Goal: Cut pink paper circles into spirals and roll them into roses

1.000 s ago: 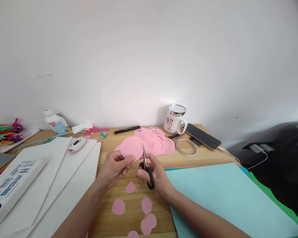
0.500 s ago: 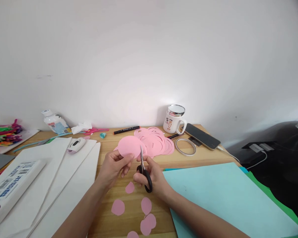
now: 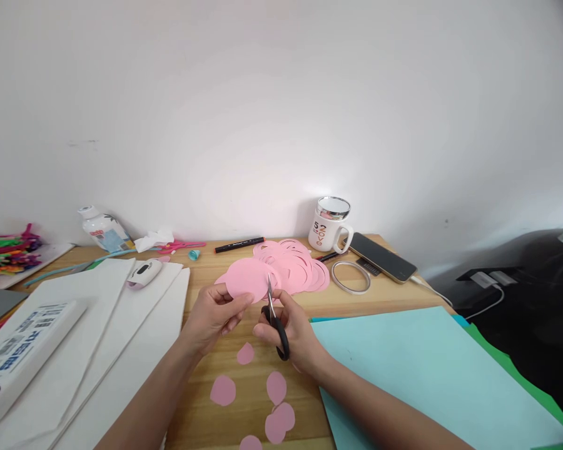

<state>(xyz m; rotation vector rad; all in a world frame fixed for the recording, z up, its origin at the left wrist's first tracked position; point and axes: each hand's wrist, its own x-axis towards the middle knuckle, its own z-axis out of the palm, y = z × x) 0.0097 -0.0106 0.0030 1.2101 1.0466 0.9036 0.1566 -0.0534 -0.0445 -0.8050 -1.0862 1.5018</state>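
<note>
A round piece of pink paper (image 3: 246, 279) is pinched between the thumb and fingers of my left hand (image 3: 218, 312). My right hand (image 3: 291, 331) is closed around the black handles of the scissors (image 3: 278, 331), whose blades point up at the paper's right edge. Beyond them lies a heap of pink paper sheets (image 3: 295, 265) with curved pieces cut out. Several small pink petal shapes (image 3: 223, 390) are scattered on the wooden table (image 3: 229, 431) below my hands.
Left are white paper sheets (image 3: 117, 350), a long white box (image 3: 25, 353) and a leaning bottle (image 3: 106, 230). At the back lie a black marker (image 3: 239, 245), a mug (image 3: 328, 228), a ring (image 3: 350, 277) and a phone (image 3: 382, 256). Light blue sheets (image 3: 422, 375) cover the right front.
The pink paper and the scissors have shifted slightly to the right. The blades stand a little more closed at the paper's edge.
</note>
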